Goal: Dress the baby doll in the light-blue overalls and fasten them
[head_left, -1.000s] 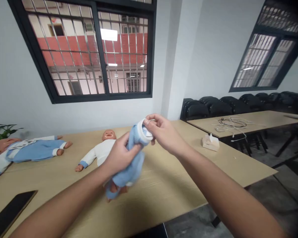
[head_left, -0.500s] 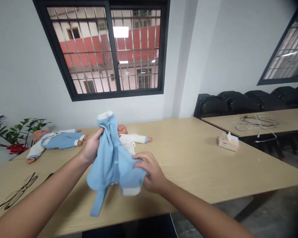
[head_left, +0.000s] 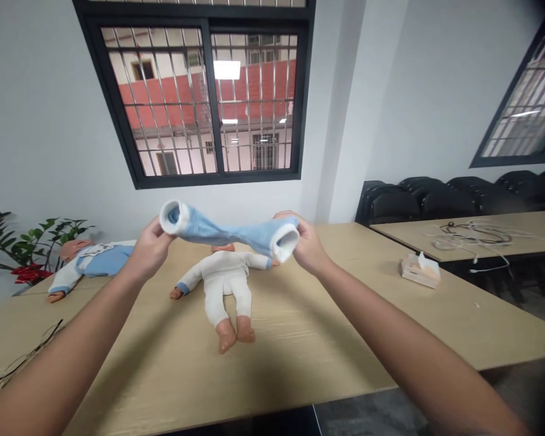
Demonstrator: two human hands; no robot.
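Observation:
A light blue garment (head_left: 229, 235) with white cuffs is stretched sideways in the air above the table. My left hand (head_left: 152, 248) grips it beside one white cuff, and my right hand (head_left: 306, 242) grips it beside the other. Both cuff openings face toward me. Below and behind the cloth a doll (head_left: 227, 278) in a white outfit with blue sleeve ends lies on its back, arms spread and bare feet toward me. The garment covers most of its head.
Another doll (head_left: 104, 259) in blue and white lies at the table's (head_left: 300, 363) back left, near a plant (head_left: 49, 233). Glasses (head_left: 22, 360) lie at the left, partly behind my forearm. A tissue box (head_left: 420, 270) stands right. Cables (head_left: 475, 230) lie on another table.
The garment has gone from hanging down to stretched sideways and higher. Both hands have risen and moved apart, the left leftward, the right rightward. The white-dressed doll's body and legs now show.

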